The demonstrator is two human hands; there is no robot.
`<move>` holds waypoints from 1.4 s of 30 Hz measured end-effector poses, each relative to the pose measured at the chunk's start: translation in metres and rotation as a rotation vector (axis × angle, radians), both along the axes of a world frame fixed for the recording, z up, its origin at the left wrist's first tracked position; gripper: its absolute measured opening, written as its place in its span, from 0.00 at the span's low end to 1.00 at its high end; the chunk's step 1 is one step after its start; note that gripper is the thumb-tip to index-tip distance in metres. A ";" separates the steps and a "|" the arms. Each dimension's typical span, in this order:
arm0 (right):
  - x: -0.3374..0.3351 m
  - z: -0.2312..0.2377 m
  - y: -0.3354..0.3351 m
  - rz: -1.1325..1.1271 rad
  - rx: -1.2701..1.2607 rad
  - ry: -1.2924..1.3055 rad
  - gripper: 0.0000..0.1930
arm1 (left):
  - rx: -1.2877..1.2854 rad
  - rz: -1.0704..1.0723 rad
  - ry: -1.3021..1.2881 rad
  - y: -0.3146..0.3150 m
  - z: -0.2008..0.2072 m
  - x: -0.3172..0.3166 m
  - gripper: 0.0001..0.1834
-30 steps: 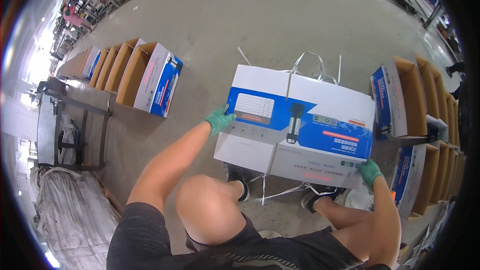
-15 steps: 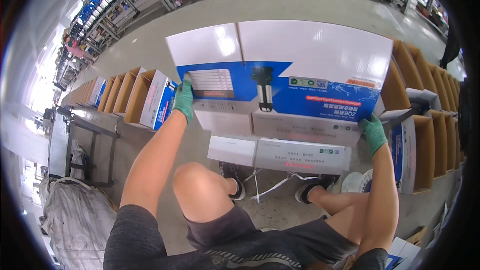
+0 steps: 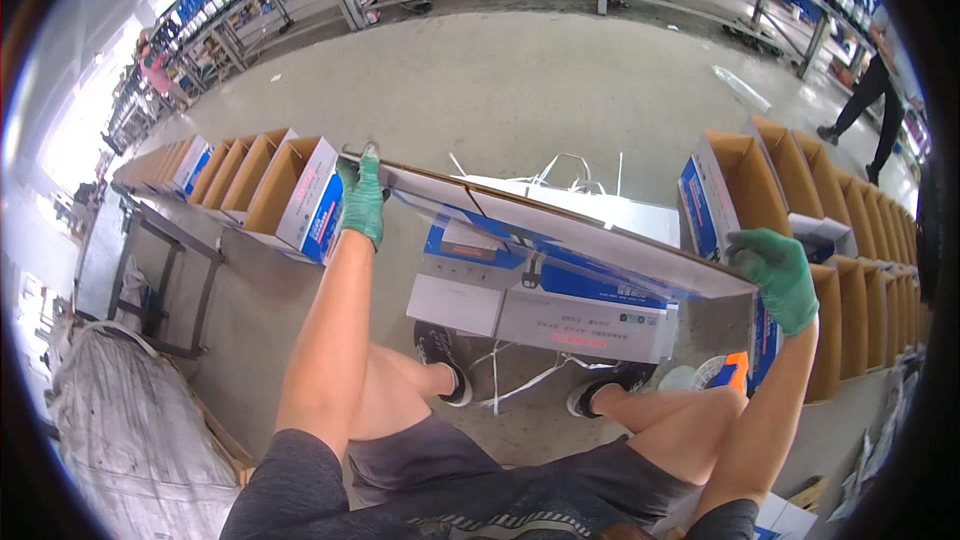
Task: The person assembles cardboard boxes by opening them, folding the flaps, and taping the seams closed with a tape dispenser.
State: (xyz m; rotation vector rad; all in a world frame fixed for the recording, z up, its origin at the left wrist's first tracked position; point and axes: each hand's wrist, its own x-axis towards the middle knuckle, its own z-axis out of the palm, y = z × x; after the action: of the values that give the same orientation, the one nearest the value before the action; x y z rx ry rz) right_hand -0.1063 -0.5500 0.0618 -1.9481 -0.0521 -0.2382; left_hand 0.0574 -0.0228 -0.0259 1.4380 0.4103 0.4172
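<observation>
A flat, folded white and blue carton is tilted nearly edge-on in front of me. My left hand, in a green glove, is closed on its left end, thumb up by the top edge. At the right end my right hand, gloved in green too, has its fingers closed over the corner. Beneath the raised carton lies a stack of flat cartons with the same white and blue print, just ahead of my feet. White strapping lies loose on the floor between my shoes.
Opened cartons stand in a row at left; more opened cartons stand in rows at right. A metal frame stand and a grey-covered bundle are at left. Another person stands far right. An orange and blue object sits near my right knee.
The carton in my hands has tipped from showing its broad printed face to nearly edge-on, its far edge dropping toward me. More of the stack and strapping shows. Another person has come into view at right.
</observation>
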 end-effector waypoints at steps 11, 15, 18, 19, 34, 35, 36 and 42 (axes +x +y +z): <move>0.081 0.039 0.030 0.108 -0.852 0.459 0.18 | 0.078 -0.255 -0.165 -0.005 0.000 0.004 0.50; 0.090 0.037 0.036 0.266 -1.218 0.407 0.19 | 0.155 -0.243 -0.205 -0.015 0.004 0.013 0.47; 0.097 0.043 0.036 0.049 -1.153 0.414 0.20 | 0.197 -0.348 -0.381 -0.023 0.010 0.016 0.43; 0.099 0.045 0.035 -0.042 -0.941 0.459 0.20 | 0.166 -0.443 -0.428 -0.027 0.010 0.015 0.40; 0.092 0.015 0.098 1.085 -1.150 0.511 0.29 | 0.823 -0.528 0.036 -0.091 -0.044 0.015 0.78; 0.089 0.022 0.097 1.038 -0.996 0.655 0.31 | 0.801 -0.541 0.037 -0.091 -0.045 0.014 0.78; 0.083 0.030 0.096 0.979 -1.099 0.729 0.32 | 0.831 -0.544 0.043 -0.090 -0.045 0.015 0.76; 0.106 0.008 0.126 0.373 -1.327 0.488 0.36 | 0.889 -0.592 -0.099 -0.065 -0.042 0.022 0.65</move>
State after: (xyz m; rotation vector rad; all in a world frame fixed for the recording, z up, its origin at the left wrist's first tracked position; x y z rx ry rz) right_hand -0.0007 -0.4243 0.0700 -3.1765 -0.3092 0.7102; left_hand 0.0791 -0.0876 -0.0675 2.2849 -0.3476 0.1763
